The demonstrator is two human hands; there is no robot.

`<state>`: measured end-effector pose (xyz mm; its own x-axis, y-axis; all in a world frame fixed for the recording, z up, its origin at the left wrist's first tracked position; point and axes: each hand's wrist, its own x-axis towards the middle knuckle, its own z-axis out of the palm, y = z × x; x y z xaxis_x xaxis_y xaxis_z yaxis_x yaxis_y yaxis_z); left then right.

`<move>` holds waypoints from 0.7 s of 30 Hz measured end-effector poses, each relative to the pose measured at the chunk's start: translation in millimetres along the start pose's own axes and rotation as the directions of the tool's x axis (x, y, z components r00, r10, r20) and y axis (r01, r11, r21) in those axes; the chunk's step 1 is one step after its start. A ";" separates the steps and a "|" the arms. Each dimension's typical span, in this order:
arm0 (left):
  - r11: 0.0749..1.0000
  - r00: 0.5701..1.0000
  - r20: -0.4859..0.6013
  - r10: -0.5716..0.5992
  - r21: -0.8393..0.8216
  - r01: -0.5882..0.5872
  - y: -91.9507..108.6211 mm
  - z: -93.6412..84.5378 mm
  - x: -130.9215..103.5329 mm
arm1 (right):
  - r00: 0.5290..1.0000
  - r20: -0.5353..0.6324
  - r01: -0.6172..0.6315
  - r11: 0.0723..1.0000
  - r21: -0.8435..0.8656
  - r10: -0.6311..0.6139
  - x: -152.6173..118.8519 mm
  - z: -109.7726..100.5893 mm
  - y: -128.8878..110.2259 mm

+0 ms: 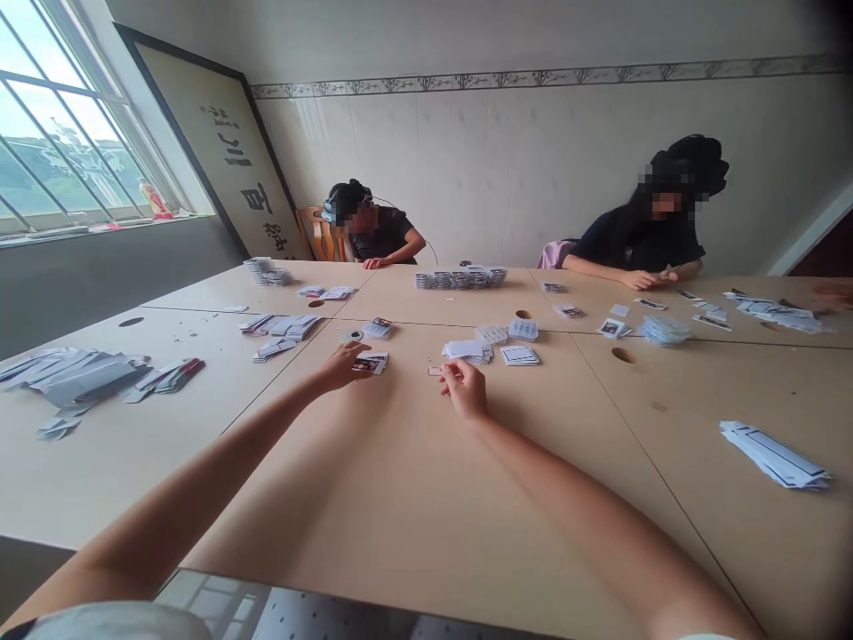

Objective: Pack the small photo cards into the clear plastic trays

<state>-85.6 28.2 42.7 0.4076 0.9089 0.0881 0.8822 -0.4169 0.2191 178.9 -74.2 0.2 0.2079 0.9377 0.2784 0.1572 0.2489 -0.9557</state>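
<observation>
My left hand (343, 367) is at a small pile of picture cards (377, 363), its thumb and fingers apart around the pile's left end. Whether the fingertips press on the cards, I cannot tell. Between the thumb and fingers of my right hand (465, 388) is a small white card with a reddish edge (434, 371), held just above the table. Behind my left hand lie a round tape roll (350, 336) and another stack of picture cards (378, 328). Loose white cards (466, 351) and a black-bordered card stack (520, 356) lie beyond my right hand.
Clear plastic packs (523, 330) stand past the white cards. Paper piles (86, 378) cover part of the left side; long bordered strips (773, 455) lie at right. Rows of bundled packs (459, 278) stand farther back. Two people sit across the table (400, 462), which has cable holes.
</observation>
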 end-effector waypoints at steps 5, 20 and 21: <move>0.996 0.990 -0.114 0.084 -0.011 -0.086 -7.2 29.8 -10.5 | 0.958 -0.227 0.114 0.960 -0.257 -0.174 16.1 -23.4 5.8; 0.998 0.985 -0.164 -0.059 -0.015 0.058 -2.7 22.7 -17.7 | 0.936 -0.064 0.094 0.423 -0.901 -0.345 50.9 -77.1 57.9; 0.998 0.984 -0.165 -0.064 -0.021 0.061 -2.2 23.4 -18.0 | 0.935 -0.049 0.106 0.406 -0.908 -0.352 52.6 -76.9 59.2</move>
<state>-89.4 12.5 17.9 0.3061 0.9231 0.2328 0.9003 -0.3602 0.2445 273.4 -28.7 -34.4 0.1860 0.7771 0.6013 0.9621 -0.0198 -0.2720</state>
